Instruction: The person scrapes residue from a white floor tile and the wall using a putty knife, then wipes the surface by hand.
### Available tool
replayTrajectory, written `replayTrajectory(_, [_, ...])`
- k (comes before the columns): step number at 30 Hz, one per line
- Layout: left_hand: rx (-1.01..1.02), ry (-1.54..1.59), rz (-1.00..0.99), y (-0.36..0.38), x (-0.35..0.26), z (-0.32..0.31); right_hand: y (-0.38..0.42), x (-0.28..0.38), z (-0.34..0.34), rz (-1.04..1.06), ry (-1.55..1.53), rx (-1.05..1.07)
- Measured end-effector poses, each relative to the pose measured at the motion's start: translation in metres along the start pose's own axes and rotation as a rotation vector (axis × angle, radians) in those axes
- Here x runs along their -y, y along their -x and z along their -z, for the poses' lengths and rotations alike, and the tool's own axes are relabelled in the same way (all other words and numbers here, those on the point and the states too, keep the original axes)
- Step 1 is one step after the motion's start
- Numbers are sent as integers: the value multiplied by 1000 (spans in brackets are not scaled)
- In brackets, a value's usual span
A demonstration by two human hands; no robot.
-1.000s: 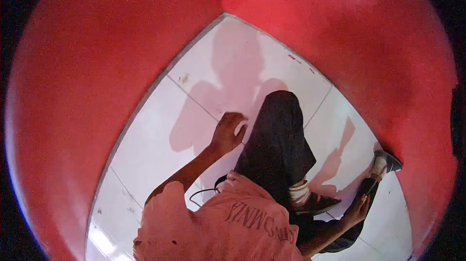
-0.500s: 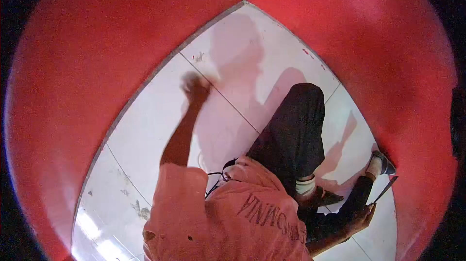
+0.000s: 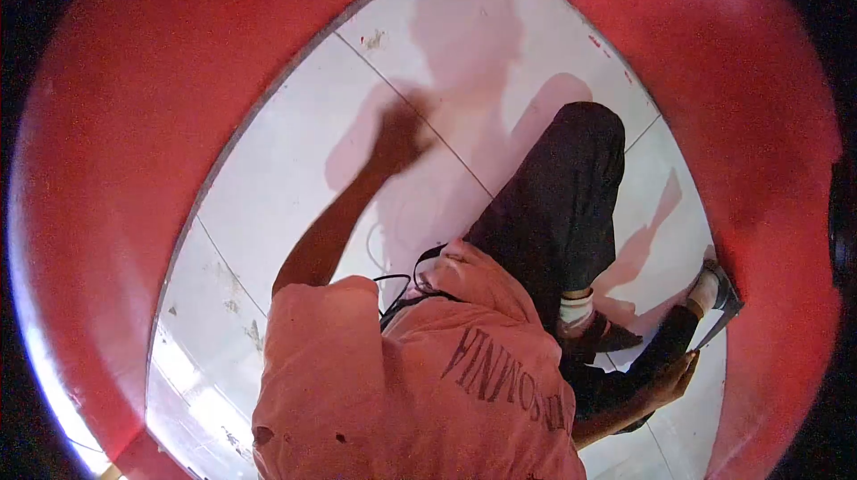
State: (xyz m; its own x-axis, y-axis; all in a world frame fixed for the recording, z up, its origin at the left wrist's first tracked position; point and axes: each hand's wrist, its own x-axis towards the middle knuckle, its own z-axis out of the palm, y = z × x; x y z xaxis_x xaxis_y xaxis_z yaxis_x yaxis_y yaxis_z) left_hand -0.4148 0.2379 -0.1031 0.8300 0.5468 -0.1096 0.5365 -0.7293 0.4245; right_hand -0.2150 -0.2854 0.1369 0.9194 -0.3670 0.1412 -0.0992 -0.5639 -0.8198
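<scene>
My left hand is over the white tiled floor, smeared by motion, so its fingers cannot be made out. Lower right, my right hand is closed round the near end of a thin, dark, flat tool, seen nearly edge-on. The tool's far end reaches up beside my shoe, close to the foot of the red wall. A shadow on the tiles has a long shape that widens like a blade. Most of the tool's held end is hidden by my fingers.
Red wall surfaces enclose the white tiled floor on both sides. My bent knee in dark trousers stands at centre right. Smudges and small red marks show on the tiles. A dark cord hangs at my waist.
My left hand has swung right and appears nearer. The view has shifted, so the floor's far corner sits higher. My right hand keeps hold of the tool, whose tip now overlaps my shoe.
</scene>
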Motion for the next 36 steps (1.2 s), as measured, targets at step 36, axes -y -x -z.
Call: replayTrajectory(36, [-383, -272, 4, 39, 95, -27, 3, -17, -16, 81, -76, 132])
